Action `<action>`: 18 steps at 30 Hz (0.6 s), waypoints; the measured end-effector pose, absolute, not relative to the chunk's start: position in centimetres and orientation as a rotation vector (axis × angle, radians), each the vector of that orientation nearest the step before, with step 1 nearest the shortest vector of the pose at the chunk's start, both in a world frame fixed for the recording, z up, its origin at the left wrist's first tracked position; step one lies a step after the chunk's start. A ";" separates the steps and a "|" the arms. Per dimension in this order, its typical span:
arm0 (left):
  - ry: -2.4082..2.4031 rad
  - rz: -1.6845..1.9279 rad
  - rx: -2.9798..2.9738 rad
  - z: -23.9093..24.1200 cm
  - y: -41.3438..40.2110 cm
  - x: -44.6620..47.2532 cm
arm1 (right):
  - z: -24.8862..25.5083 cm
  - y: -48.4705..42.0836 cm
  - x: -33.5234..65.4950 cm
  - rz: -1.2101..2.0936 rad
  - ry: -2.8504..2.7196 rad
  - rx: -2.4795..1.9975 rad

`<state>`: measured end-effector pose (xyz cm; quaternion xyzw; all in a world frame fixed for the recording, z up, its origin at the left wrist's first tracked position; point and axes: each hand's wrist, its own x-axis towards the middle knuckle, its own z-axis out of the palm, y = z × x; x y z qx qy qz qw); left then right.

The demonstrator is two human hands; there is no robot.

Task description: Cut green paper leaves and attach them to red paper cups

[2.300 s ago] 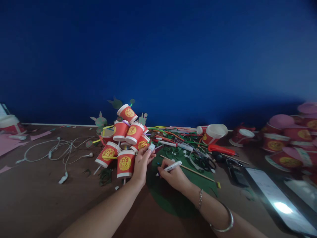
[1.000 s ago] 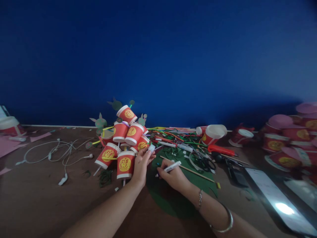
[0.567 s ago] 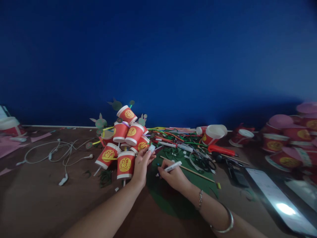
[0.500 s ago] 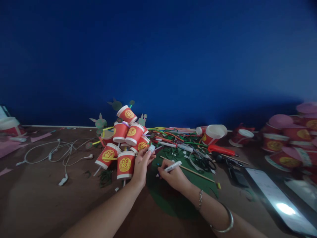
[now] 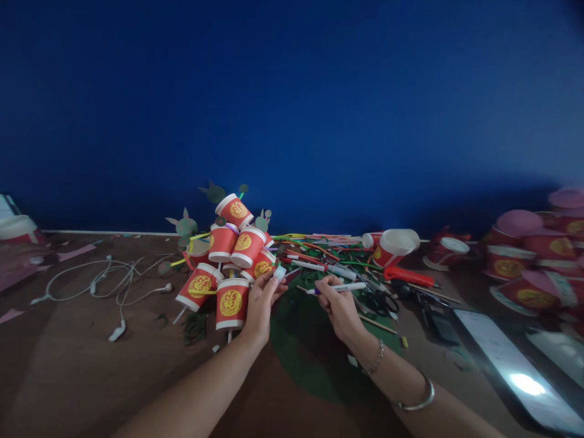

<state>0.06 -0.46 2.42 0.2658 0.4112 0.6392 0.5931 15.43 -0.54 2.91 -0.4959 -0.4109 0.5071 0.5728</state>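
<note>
My left hand (image 5: 262,304) is closed on a small white piece (image 5: 280,274) with faint marks on it; I cannot make out what it is. It is right beside a stack of red paper cups (image 5: 232,304) with yellow emblems, some topped with grey-green rabbit-head cutouts (image 5: 186,225). In my right hand (image 5: 340,310) is a white marker (image 5: 350,286), gripped between thumb and fingers and held nearly level, its dark tip pointing left. Both hands are above a dark green sheet (image 5: 310,359) lying on the table.
Behind my hands lie coloured pipe cleaners (image 5: 314,242), black-handled scissors (image 5: 378,302) and a wooden stick (image 5: 378,324). A red-orange tool (image 5: 410,277), a lit phone (image 5: 506,359) and more cups (image 5: 506,264) are to the right. White earphones (image 5: 117,330) lie on the left.
My right hand has lifted with the marker, up and to the right, from low over the green sheet. My left hand has barely moved. At far left something blurred has entered over the pink paper.
</note>
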 end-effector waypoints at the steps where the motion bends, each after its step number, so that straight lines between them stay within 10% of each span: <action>1: 0.956 1.486 0.621 2.4 -0.4 0.1 | 2.9 -0.5 15.5 1.191 -0.964 -1.151; 18: 0.950 1.488 0.645 2.4 -0.6 0.1 | 2.3 -1.2 15.0 1.036 -1.572 -1.328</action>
